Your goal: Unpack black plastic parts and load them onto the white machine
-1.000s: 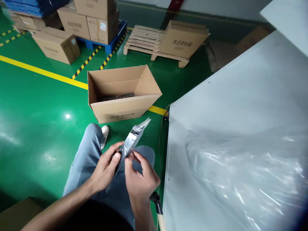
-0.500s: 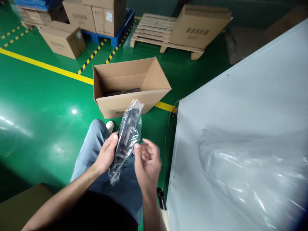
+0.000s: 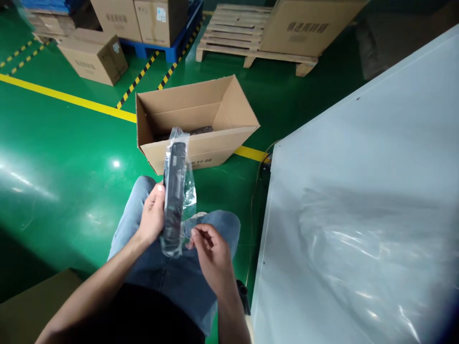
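Observation:
My left hand (image 3: 152, 215) is shut around a clear plastic bag (image 3: 178, 191), which stands nearly upright. Inside the bag is a long black object (image 3: 174, 196), possibly a moulded part, though its exact kind is hidden by the glare. My right hand (image 3: 211, 253) is curled below and to the right of the bag, with its fingertips at the bag's lower edge and nothing visibly held. Behind the bag stands an open cardboard box (image 3: 229, 107), with a dark item (image 3: 197, 131) lying inside, partly hidden by the bag.
My jeans-covered knees (image 3: 215, 229) are under my hands. A large pale panel (image 3: 344, 191) with plastic sheeting fills the right side. A cable (image 3: 255, 205) runs beside it. Cartons on a blue pallet (image 3: 172, 50) and a wooden pallet (image 3: 233, 40) stand beyond, on green flooring with yellow lines.
The bag has swung from a leaning position to nearly upright and shifted left. My right hand has dropped lower, and its fingers have curled closer together. The view has tilted slightly.

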`<state>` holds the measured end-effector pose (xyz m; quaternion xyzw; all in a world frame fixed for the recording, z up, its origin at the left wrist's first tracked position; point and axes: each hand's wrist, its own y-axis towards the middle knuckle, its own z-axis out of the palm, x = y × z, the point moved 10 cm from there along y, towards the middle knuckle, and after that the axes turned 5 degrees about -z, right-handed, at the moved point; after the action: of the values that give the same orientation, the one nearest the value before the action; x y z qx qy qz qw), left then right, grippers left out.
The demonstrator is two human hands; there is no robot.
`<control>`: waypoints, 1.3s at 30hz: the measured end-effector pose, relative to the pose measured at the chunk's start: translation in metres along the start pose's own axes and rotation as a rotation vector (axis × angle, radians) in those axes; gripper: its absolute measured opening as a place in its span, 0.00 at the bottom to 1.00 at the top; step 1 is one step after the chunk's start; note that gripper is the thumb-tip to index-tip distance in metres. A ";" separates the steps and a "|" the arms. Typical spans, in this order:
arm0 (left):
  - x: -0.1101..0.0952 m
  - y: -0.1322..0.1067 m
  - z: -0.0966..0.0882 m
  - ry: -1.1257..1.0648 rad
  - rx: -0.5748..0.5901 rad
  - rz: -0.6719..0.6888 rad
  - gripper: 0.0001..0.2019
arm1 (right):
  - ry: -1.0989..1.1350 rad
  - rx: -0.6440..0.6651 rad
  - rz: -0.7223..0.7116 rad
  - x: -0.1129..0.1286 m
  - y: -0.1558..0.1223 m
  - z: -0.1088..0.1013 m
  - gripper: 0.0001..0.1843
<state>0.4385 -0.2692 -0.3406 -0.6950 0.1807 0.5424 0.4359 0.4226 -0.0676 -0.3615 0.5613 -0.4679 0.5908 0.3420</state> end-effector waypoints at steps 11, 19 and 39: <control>0.035 -0.003 0.046 -0.298 0.306 -0.430 0.37 | 0.047 0.083 -0.064 0.013 -0.008 -0.044 0.22; 0.043 -0.047 0.064 0.009 0.489 -0.152 0.28 | -0.279 -0.408 -0.257 0.057 0.008 -0.069 0.21; 0.086 -0.067 0.035 -0.329 0.632 -0.701 0.34 | 0.272 -0.439 -0.034 0.027 0.011 -0.038 0.30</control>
<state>0.4961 -0.1848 -0.3926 -0.4529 0.0206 0.3845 0.8041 0.3958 -0.0384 -0.3346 0.3969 -0.5249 0.5393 0.5254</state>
